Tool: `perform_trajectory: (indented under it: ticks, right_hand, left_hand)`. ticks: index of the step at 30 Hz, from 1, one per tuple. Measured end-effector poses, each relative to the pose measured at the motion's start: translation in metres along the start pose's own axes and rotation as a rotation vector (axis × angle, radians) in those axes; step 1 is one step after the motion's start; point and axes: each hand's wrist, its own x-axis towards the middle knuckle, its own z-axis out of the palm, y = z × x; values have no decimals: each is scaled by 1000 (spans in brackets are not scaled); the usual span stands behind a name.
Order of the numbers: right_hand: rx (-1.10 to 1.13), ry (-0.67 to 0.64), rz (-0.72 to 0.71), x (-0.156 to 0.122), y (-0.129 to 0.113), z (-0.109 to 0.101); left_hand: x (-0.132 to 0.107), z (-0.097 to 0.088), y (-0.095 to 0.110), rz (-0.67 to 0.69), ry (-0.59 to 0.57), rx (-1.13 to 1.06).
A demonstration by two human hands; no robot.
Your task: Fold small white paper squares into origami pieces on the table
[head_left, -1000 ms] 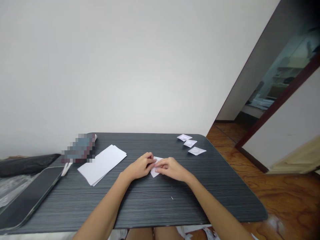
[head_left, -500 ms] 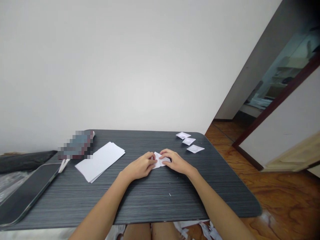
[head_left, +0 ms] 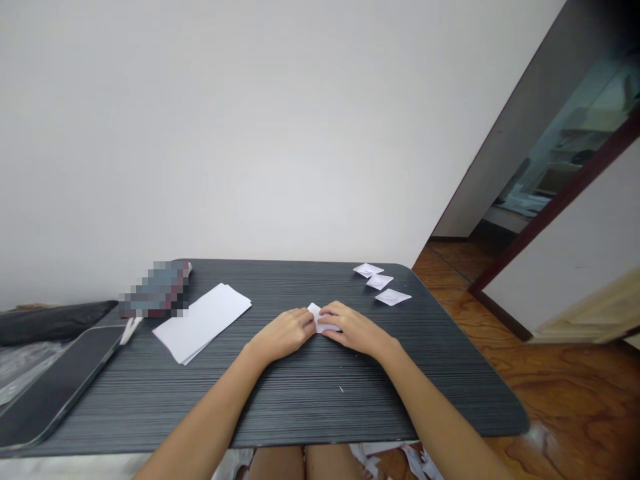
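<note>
Head cam: paper (head_left: pixel 315 311) prtly under R fingers (head_left: pixel 331 320)

No text, label or number is readable.

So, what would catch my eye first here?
Probably the left hand and right hand, close together on a small white paper at the dark table. Toward the table's far right corner lie three diamond-shaped papers. Larger white sheets lie overlapping to the left.
</note>
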Motion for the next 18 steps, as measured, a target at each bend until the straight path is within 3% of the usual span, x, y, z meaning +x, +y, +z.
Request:
perform_trajectory:
  ticks: [3, 8, 18]
  right_hand:
    - [-143, 4, -61, 1, 0, 5]
    - [-324, -19, -162, 4, -1, 13]
    - [-343, 43, -243, 3, 2, 21]
  left_hand:
    - [-1, 2, -3, 8, 15, -12]
    - [-2, -2, -3, -94, 4, -82]
    - [0, 3, 0, -122, 61, -168]
